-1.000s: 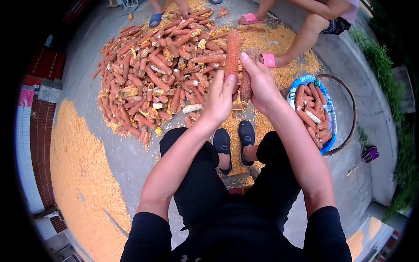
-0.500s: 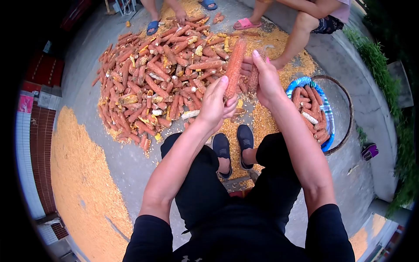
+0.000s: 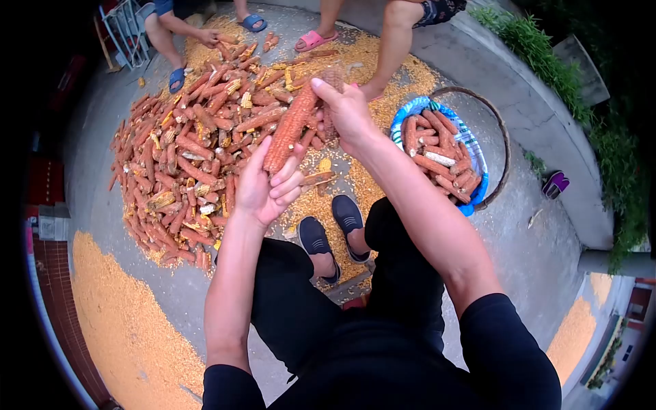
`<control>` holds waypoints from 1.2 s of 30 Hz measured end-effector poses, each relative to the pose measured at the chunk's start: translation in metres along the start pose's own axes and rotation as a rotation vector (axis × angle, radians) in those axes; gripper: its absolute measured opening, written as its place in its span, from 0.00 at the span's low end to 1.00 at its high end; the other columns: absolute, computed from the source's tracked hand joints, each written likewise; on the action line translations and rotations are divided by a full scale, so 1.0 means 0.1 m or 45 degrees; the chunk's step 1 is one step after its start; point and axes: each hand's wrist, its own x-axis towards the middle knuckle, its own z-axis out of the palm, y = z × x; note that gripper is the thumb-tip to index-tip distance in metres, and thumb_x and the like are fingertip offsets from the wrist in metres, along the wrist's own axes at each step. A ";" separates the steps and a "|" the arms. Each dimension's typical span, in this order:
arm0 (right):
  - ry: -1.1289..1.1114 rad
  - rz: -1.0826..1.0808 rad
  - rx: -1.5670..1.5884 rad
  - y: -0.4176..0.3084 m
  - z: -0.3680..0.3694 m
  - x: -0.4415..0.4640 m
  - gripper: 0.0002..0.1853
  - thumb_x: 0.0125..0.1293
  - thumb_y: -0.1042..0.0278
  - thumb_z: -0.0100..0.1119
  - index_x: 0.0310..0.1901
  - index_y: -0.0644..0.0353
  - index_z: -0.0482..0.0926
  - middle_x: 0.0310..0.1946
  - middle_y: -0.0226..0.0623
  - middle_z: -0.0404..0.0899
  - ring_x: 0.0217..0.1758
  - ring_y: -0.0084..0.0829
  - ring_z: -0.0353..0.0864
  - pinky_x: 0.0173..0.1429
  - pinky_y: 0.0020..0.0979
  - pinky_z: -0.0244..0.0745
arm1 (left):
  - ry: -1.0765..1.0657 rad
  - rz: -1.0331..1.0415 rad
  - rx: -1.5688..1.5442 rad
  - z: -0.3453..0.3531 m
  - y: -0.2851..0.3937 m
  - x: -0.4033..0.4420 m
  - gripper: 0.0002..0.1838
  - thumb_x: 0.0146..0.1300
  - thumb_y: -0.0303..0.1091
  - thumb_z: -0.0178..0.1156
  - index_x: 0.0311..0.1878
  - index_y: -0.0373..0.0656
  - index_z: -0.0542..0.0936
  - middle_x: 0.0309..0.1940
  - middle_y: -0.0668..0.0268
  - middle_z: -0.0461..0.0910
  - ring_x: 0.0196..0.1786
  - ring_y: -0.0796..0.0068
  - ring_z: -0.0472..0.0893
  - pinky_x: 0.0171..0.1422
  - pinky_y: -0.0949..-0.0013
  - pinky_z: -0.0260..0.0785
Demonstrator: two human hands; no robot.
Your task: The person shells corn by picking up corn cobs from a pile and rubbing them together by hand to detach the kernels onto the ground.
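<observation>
A reddish corn cob (image 3: 290, 131), stripped nearly bare, slants across the space between my hands. My left hand (image 3: 263, 188) grips its lower end, fingers curled round it. Behind its upper end, my right hand (image 3: 350, 116) clasps a second reddish cob (image 3: 333, 78), partly hidden and blurred, with the thumb against the first cob's top. Below and beyond both hands spreads a large heap of cobs (image 3: 198, 147), some with yellow kernels still on them. Loose kernels (image 3: 365, 198) lie around my shoes.
To the right stands a blue-rimmed basket (image 3: 480, 164) with a hoop handle, holding several bare cobs. Two people sit beyond the heap; one person's hand (image 3: 208, 37) reaches into it. Kernels (image 3: 116, 307) are spread on the ground at left. A purple shoe (image 3: 555, 184) lies by the kerb.
My view has swung right, so the heap and basket appear farther left. The cob between my hands has tilted further over, and my right thumb has come onto its upper end.
</observation>
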 end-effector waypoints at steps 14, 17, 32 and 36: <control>-0.042 -0.128 -0.159 -0.20 -0.45 -0.12 0.10 0.67 0.66 0.70 0.38 0.64 0.82 0.24 0.31 0.80 0.20 0.19 0.75 0.21 0.23 0.69 | 0.634 0.339 1.081 0.09 -0.12 0.13 0.12 0.75 0.38 0.61 0.52 0.41 0.76 0.20 0.76 0.67 0.16 0.89 0.62 0.16 0.82 0.49; 0.177 -0.251 -0.158 -0.27 -0.76 -0.11 0.10 0.66 0.66 0.70 0.39 0.64 0.82 0.25 0.31 0.80 0.22 0.19 0.76 0.23 0.23 0.71 | 0.785 0.353 1.299 0.03 -0.15 0.16 0.17 0.74 0.37 0.61 0.59 0.38 0.76 0.23 0.73 0.73 0.18 0.89 0.69 0.17 0.83 0.53; 0.720 -0.290 -1.702 -0.18 -3.09 -0.50 0.13 0.65 0.64 0.67 0.48 0.60 0.86 0.39 0.47 0.88 0.43 0.40 0.89 0.50 0.39 0.80 | 0.683 0.265 1.277 -0.01 -0.03 -0.04 0.12 0.74 0.35 0.60 0.53 0.38 0.79 0.25 0.73 0.75 0.19 0.90 0.69 0.19 0.83 0.55; 0.552 -0.293 -1.670 -0.07 -2.83 -0.50 0.17 0.67 0.64 0.65 0.55 0.59 0.84 0.47 0.48 0.87 0.53 0.45 0.87 0.61 0.41 0.78 | 0.692 0.260 1.302 -0.03 -0.03 -0.01 0.11 0.73 0.34 0.61 0.52 0.38 0.80 0.24 0.74 0.75 0.20 0.90 0.69 0.19 0.82 0.55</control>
